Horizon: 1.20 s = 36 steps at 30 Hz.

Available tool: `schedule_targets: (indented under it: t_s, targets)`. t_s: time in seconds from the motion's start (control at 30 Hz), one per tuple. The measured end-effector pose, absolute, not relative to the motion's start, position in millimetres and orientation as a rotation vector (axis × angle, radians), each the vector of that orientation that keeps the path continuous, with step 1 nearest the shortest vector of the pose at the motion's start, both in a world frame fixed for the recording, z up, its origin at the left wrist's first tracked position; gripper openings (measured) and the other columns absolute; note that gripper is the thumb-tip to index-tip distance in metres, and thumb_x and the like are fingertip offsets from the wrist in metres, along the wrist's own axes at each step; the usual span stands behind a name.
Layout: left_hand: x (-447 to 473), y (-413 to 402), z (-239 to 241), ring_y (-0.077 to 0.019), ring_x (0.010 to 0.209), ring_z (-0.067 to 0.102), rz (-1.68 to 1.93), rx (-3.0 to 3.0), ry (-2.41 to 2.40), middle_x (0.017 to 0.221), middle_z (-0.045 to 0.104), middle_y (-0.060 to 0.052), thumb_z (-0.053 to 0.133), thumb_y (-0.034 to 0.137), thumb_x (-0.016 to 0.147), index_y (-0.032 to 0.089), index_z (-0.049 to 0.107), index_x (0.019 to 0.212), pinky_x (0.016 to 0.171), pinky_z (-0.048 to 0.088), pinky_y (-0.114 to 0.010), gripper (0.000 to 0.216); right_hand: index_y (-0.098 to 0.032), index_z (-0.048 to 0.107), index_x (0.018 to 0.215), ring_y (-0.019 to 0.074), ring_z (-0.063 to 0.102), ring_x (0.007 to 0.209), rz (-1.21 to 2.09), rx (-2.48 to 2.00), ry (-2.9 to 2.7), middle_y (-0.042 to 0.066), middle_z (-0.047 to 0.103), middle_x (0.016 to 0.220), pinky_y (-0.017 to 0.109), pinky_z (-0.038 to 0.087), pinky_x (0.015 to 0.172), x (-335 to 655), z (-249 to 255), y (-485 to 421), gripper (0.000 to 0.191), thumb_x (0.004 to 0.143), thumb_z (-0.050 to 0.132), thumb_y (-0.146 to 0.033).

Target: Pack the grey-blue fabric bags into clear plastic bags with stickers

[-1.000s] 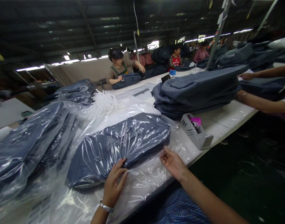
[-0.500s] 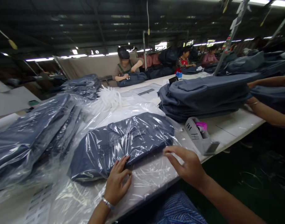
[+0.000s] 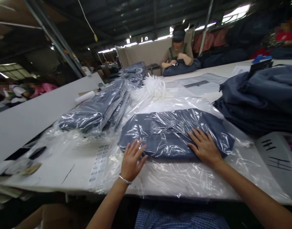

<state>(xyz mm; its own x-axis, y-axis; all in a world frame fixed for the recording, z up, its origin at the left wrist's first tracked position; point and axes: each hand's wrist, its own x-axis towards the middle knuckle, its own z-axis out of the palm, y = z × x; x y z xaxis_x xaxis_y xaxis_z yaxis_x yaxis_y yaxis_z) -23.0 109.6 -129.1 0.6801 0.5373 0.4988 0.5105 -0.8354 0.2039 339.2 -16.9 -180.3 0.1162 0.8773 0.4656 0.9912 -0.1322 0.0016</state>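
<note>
A dark blue fabric bag (image 3: 165, 133) lies flat inside a clear plastic bag (image 3: 174, 178) on the white table. The plastic spreads loose past it toward me. My left hand (image 3: 132, 159), with a bracelet at the wrist, rests with spread fingers on the near left edge of the wrapped bag. On its right half my right hand (image 3: 204, 146) lies flat, fingers apart. Neither hand grips anything. Just behind the wrapped bag sits a bunch of white cord-like strips (image 3: 155, 87).
Plastic-wrapped blue bags (image 3: 95, 108) are stacked at the left. Unwrapped dark blue bags (image 3: 265, 98) are piled at the right, behind a grey bin (image 3: 277, 162). A label sheet (image 3: 99, 163) lies left of my hands. Across the table a person (image 3: 178, 54) handles another bag.
My right hand has come down from the air onto the wrapped bag. My left hand has flattened with fingers spread. The view has turned left.
</note>
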Motion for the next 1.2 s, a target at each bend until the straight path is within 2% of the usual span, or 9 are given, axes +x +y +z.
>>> schedule_targets:
  t_s: [0.13,0.23,0.37,0.53,0.63,0.77,0.9,1.03,1.2]
  targets:
    - [-81.9,126.4,-142.4,-0.0389,0.147,0.014,0.82,2.78,1.533,0.16,0.019,-0.018,0.066,0.057,0.077,0.023,0.026,0.151,0.113,0.024,-0.063,0.09,-0.023,0.039,0.147,0.0321,0.029,0.142,-0.485,-2.069,-1.817,0.009,0.039,0.152,0.056,0.024,0.113,339.4,-177.6,-14.8,0.055,0.097,0.038,-0.046]
    - [-119.5,115.3,-162.5,-0.04,0.143,0.025,0.779,2.584,1.735,0.157,0.024,-0.023,0.069,0.063,0.071,0.02,0.016,0.153,0.109,0.033,-0.06,0.107,-0.021,0.042,0.146,0.0328,0.03,0.141,-0.455,-2.06,-1.826,0.01,0.041,0.151,0.055,0.024,0.113,339.5,-179.1,-15.2,0.056,0.097,0.036,-0.047]
    - [-148.6,99.9,-168.7,-0.0295,0.102,0.067,0.71,2.117,1.881,0.12,0.067,-0.014,0.062,0.057,0.079,0.022,0.026,0.151,0.091,0.053,-0.049,0.088,-0.018,0.043,0.145,0.0334,0.03,0.141,-0.432,-2.058,-1.83,0.012,0.042,0.15,0.055,0.023,0.113,339.7,-181.1,-16.1,0.056,0.097,0.033,-0.047]
    - [-197.0,104.7,-147.5,-0.0149,0.057,0.064,0.626,1.868,1.817,0.094,0.075,-0.003,0.058,0.056,0.08,0.023,0.059,0.127,0.066,0.057,-0.031,0.058,-0.02,0.041,0.146,0.0333,0.031,0.14,-0.417,-2.053,-1.82,0.011,0.042,0.151,0.055,0.023,0.113,338.7,-180.0,-15.9,0.055,0.097,0.035,-0.044]
    - [-223.9,103.8,-133.4,-0.0189,0.067,0.068,0.44,2.022,1.873,0.097,0.075,-0.002,0.056,0.053,0.081,0.025,0.059,0.127,0.068,0.058,-0.034,0.054,-0.02,0.042,0.145,0.033,0.031,0.14,-0.422,-2.072,-1.81,0.011,0.041,0.151,0.055,0.022,0.113,336.2,-177.4,-16.3,0.053,0.098,0.037,-0.042]
    - [-191.3,93.0,-100.4,-0.0314,0.113,0.061,0.664,2.505,1.861,0.131,0.06,-0.012,0.051,0.047,0.087,0.022,0.053,0.134,0.099,0.048,-0.05,0.054,-0.021,0.042,0.145,0.0327,0.03,0.141,-0.447,-2.07,-1.801,0.01,0.039,0.153,0.055,0.022,0.113,333.0,-175.8,-15.0,0.052,0.098,0.039,-0.041]
    - [-85.5,87.8,-72.5,-0.0249,0.133,0.046,0.921,2.797,1.307,0.142,0.052,-0.006,0.048,0.035,0.094,0.027,0.05,0.136,0.112,0.037,-0.045,0.043,-0.02,0.043,0.145,0.0338,0.029,0.141,-0.484,-2.073,-1.79,0.012,0.037,0.153,0.057,0.022,0.113,331.4,-175.3,-15.1,0.051,0.098,0.041,-0.04]
    - [-9.1,121.6,-98.5,-0.0302,0.144,0.027,0.633,3.039,0.973,0.154,0.037,-0.007,0.045,0.039,0.095,0.026,0.045,0.142,0.118,0.021,-0.057,0.048,-0.021,0.041,0.146,0.0342,0.026,0.143,-0.489,-2.06,-1.798,0.012,0.034,0.155,0.058,0.019,0.114,333.2,-172.5,-18.1,0.054,0.097,0.042,-0.041]
    - [8.4,178.3,-160.0,-0.032,0.145,0.025,0.514,3.029,1.033,0.154,0.036,-0.012,0.042,0.047,0.095,0.022,0.043,0.144,0.116,0.025,-0.054,0.055,-0.021,0.039,0.147,0.0336,0.027,0.142,-0.456,-1.991,-1.82,0.01,0.036,0.154,0.059,0.015,0.115,343.6,-171.2,-3.6,0.053,0.097,0.042,-0.04]
